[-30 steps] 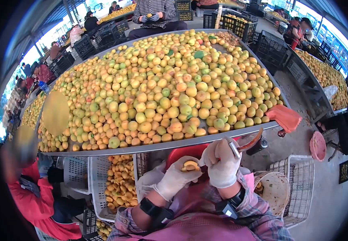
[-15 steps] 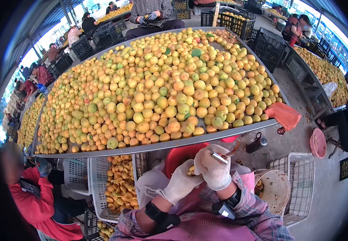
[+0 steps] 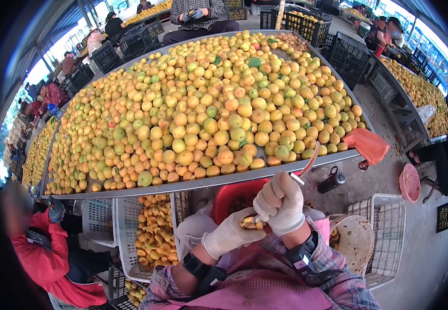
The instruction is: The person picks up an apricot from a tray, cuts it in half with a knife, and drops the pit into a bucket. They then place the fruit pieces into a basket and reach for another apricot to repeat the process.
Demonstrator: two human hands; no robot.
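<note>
My left hand, in a whitish glove, is closed around an apricot that looks cut, with a darker inside. Just right of it, my gloved right hand makes a fist around a hand tool. A metal end and a curved reddish-brown strip stick out of the top of that fist; the tool's lower part, by the apricot, is mostly hidden. Both hands are over my lap, beside a red basin. Beyond them, whole apricots cover a metal-edged table.
Left of me, a white crate holds apricot halves. A stained bucket and a white crate stand right, near a dark bottle. An orange-red bag hangs at the table corner. A co-worker in red sits left.
My right fist has turned and moved slightly right, its tool's strip now pointing up. The apricot in my left hand shows more. The view has shifted slightly.
</note>
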